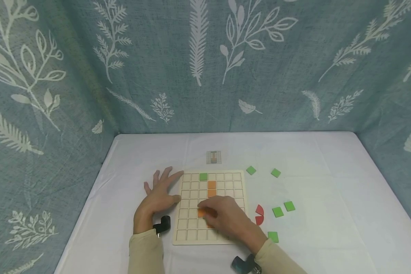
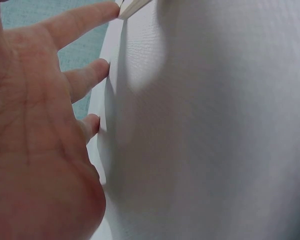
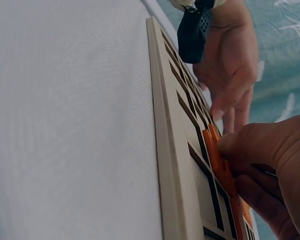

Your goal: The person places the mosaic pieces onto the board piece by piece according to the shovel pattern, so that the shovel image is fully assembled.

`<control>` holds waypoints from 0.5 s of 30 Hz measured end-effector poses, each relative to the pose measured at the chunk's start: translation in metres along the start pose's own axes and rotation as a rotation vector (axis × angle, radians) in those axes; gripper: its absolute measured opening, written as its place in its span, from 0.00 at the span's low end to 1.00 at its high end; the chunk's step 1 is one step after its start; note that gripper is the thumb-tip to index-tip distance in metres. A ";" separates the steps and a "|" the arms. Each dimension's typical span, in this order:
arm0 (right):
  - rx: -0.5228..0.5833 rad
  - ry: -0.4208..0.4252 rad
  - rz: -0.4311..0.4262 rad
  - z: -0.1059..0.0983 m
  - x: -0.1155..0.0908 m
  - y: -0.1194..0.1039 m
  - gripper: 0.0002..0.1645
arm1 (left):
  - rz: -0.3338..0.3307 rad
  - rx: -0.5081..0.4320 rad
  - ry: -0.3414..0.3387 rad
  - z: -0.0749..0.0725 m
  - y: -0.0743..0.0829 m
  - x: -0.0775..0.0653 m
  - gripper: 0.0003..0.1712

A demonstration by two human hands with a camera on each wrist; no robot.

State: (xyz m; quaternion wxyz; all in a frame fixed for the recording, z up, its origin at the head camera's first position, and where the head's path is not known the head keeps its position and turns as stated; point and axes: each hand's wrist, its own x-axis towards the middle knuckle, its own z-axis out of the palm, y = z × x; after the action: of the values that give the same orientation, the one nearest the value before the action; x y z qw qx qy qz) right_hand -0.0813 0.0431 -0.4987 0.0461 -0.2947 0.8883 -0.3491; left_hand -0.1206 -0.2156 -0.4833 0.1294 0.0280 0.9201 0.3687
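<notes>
A wooden grid board [image 1: 190, 236] lies on the white-covered table. Spread out at its left side, my left hand [image 1: 160, 197] has its index fingertip at the top left corner and its thumb at the left edge. My right hand [image 1: 227, 216] reaches over the lower middle of the grid, thumb and fingers at an orange square tile [image 1: 201, 212]. In the right wrist view the thumb presses against orange tile [image 3: 216, 155] in the grid. More orange tiles [image 1: 212, 184] and one green tile [image 1: 203, 176] sit in cells; the right hand partly hides others.
Loose green tiles [image 1: 278, 212] lie right of the board, several in all. Two red wedge pieces [image 1: 259, 220] lie near its right edge. Behind the board is a small printed pattern card [image 1: 214, 157]. A leaf-patterned curtain [image 1: 205, 102] hangs around the table.
</notes>
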 end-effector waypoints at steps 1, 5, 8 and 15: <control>-0.001 0.000 0.001 0.000 0.000 0.000 0.17 | 0.009 -0.004 0.013 0.001 -0.001 0.000 0.51; 0.002 -0.003 -0.002 -0.001 0.000 -0.001 0.16 | 0.050 -0.013 0.054 0.005 -0.009 0.003 0.51; 0.001 -0.004 -0.009 -0.002 0.000 -0.001 0.16 | 0.064 -0.009 0.061 0.007 -0.013 0.005 0.51; -0.005 -0.004 -0.022 -0.002 0.000 0.000 0.14 | 0.039 -0.013 0.039 0.004 -0.008 0.003 0.50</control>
State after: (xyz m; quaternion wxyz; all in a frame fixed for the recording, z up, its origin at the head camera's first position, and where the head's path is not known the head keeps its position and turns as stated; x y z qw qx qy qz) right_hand -0.0820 0.0440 -0.4967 0.0433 -0.3055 0.8856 -0.3470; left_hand -0.1217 -0.2184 -0.4921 0.1043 0.0376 0.9193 0.3776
